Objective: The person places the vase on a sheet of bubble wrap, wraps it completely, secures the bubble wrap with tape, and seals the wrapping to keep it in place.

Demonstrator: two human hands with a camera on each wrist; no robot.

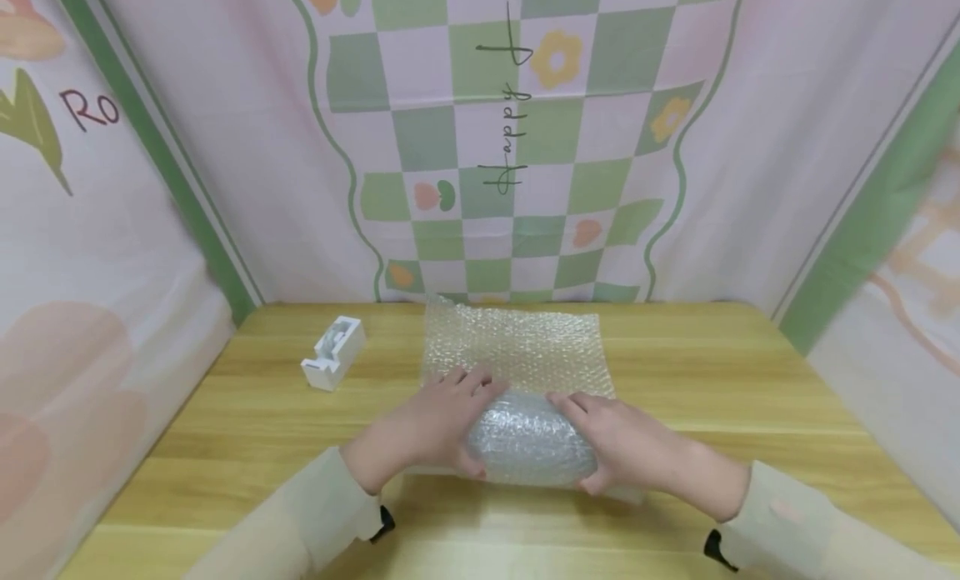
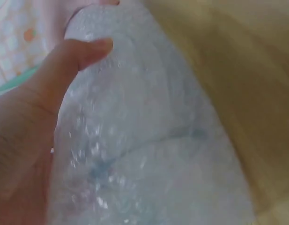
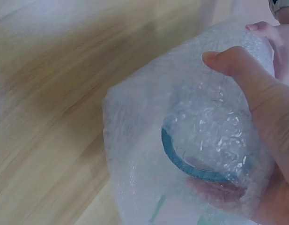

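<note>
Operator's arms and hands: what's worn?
Left hand and right hand: no gloves. Left sleeve and right sleeve: long, pale cream, the right with a faint pinkish patch. A small black piece, possibly a strap, shows at each cuff.

Left cloth (image 1: 112, 247): the lettering "Ro" (image 1: 89, 108) is showing in dark red strokes. Far checkered cloth (image 1: 423, 138): the word "Happy" (image 1: 510, 138) is running sideways up the checks in dark script; a second word (image 1: 510, 48) is following above, cut off by the head view's top edge, its letters not reading clearly
</note>
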